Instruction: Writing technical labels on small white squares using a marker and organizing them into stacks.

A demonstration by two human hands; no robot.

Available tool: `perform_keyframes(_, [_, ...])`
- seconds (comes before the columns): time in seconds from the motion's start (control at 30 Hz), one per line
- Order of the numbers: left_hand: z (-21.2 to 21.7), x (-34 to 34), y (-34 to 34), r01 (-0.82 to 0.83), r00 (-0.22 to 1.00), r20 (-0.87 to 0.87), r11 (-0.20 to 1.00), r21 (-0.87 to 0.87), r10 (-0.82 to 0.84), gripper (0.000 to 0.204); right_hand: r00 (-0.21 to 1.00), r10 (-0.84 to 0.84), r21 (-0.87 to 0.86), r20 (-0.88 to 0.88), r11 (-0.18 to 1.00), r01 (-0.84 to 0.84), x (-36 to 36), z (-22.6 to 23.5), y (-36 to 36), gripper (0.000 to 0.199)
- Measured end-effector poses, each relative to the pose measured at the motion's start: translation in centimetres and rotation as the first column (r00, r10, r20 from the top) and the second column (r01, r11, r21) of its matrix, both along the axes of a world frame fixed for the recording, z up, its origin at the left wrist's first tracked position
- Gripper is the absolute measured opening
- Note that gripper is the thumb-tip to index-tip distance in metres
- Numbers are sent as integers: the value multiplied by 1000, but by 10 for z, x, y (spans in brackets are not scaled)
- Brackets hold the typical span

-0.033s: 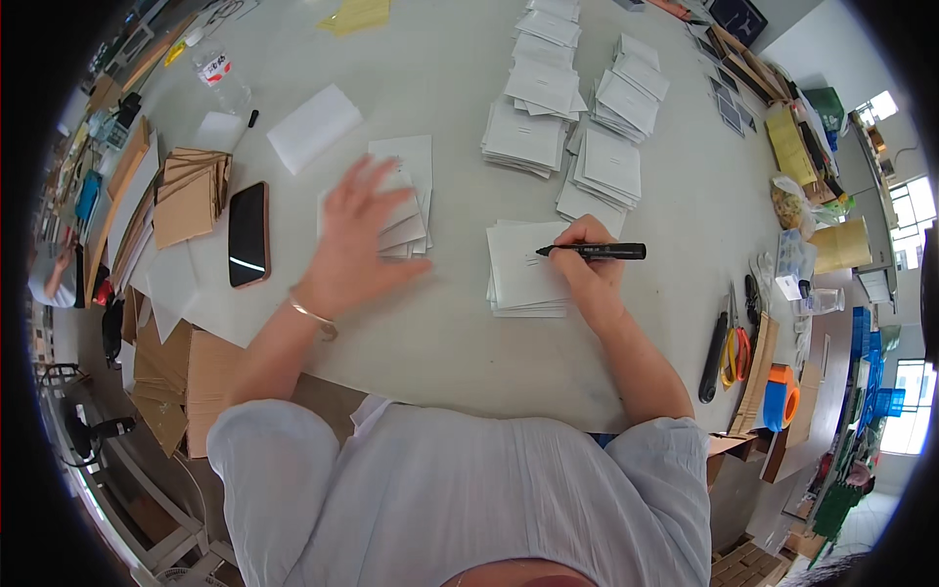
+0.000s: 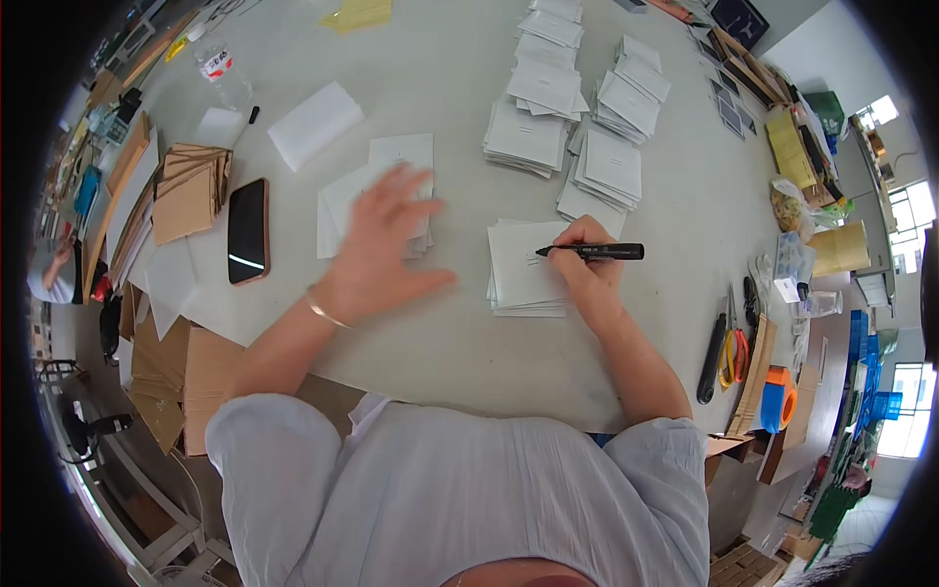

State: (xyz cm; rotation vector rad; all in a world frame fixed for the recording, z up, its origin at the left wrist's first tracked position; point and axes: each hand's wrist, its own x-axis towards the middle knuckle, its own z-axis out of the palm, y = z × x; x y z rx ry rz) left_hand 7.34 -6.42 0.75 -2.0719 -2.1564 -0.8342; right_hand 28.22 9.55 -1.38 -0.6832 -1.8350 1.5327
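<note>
My right hand [image 2: 589, 269] grips a black marker [image 2: 618, 251], its tip at the small dark marks on the top sheet of a low white paper stack [image 2: 518, 279]. The fingers also rest near that stack's right edge. My left hand [image 2: 386, 245] is spread, thumb out to the right, blurred by motion and holding nothing. It is over or just beside a loose pile of white papers [image 2: 340, 201], partly hiding it. I cannot tell whether it touches them. Beyond the right hand, two rows of white paper stacks [image 2: 523, 132] run toward the far edge.
At left lie a phone [image 2: 248, 232], brown cardboard pieces [image 2: 188, 196], a folded white sheet [image 2: 315, 125] and a clear bottle [image 2: 223, 78]. On the right are scissors [image 2: 734, 354], a black-handled tool [image 2: 713, 360] and an orange-and-blue tape dispenser [image 2: 779, 399]. Yellow paper [image 2: 358, 14] lies far off.
My left hand has shifted to the right, uncovering more of the loose paper pile's left side. My right hand and the marker have barely moved.
</note>
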Motion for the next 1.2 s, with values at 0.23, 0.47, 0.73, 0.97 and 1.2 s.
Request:
perform_keyframes(0.23, [-32, 56, 46, 197, 970, 149, 980, -35, -190, 70, 998, 3, 167, 65, 986, -14, -4, -3, -3, 4])
perform_keyframes(0.47, [-33, 58, 48, 157, 967, 202, 988, 9, -156, 71, 997, 7, 231, 72, 973, -23, -7, -6, -2, 5])
perform_keyframes(0.73, [-34, 56, 48, 156, 971, 179, 987, 33, -160, 70, 996, 2, 278, 89, 960, -27, -6, -7, 0, 9])
perform_keyframes(0.97, [-34, 58, 49, 153, 974, 165, 988, 31, -156, 67, 993, 25, 331, 113, 942, -62, -4, -8, 1, 9])
perform_keyframes(1.2, [-34, 58, 45, 139, 980, 140, 990, 32, -142, 67, 998, 17, 234, 61, 972, -30, 0, -13, 1, 9])
